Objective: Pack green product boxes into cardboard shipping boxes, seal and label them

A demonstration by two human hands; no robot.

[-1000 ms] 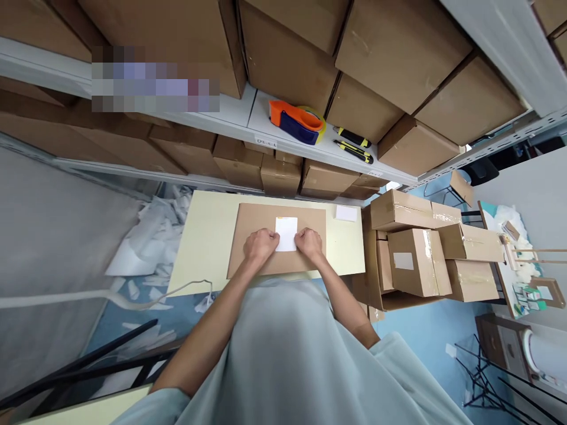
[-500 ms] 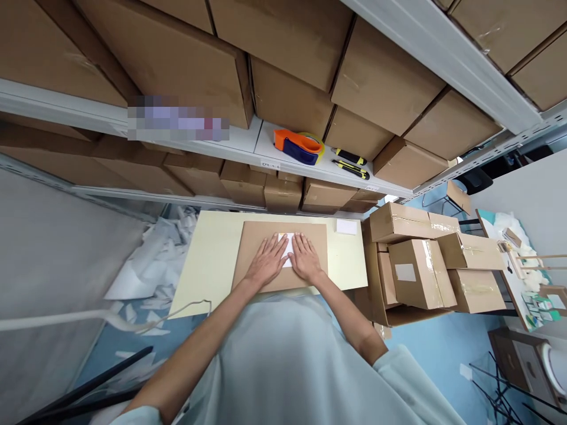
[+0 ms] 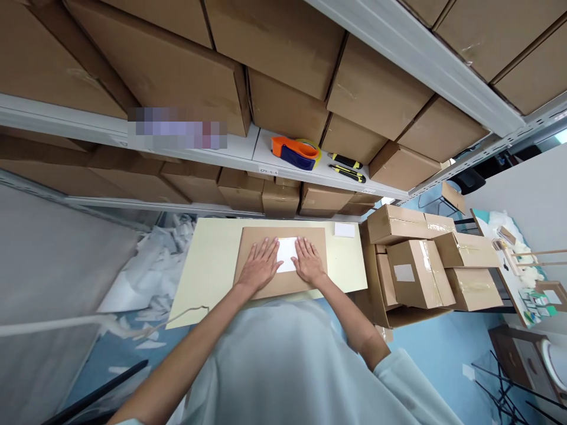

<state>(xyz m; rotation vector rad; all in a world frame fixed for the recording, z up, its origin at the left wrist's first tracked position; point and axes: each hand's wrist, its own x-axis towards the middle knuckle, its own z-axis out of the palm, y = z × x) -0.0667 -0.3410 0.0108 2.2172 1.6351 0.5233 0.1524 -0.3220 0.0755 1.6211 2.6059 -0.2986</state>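
Note:
A white label (image 3: 287, 254) lies on a flat brown cardboard box (image 3: 283, 287), which rests on a pale yellow table (image 3: 204, 260). My left hand (image 3: 258, 263) is flat on the label's left edge and the cardboard, fingers stretched out. On the other side, my right hand (image 3: 309, 260) presses flat along the label's right edge, its fingers also extended. The middle of the label shows between the two hands. Neither hand grips anything.
A white pad (image 3: 344, 229) sits at the table's back right. Taped boxes (image 3: 419, 273) are piled on the right. Overhead, a shelf holds an orange-and-blue tape dispenser (image 3: 295, 152) and box cutters (image 3: 346, 167). White paper scraps (image 3: 148, 265) lie heaped left; a cable (image 3: 186, 311) crosses the table corner.
My hands have moved apart across the label, the left one mostly leftward, uncovering more of its white middle. The view has shifted slightly.

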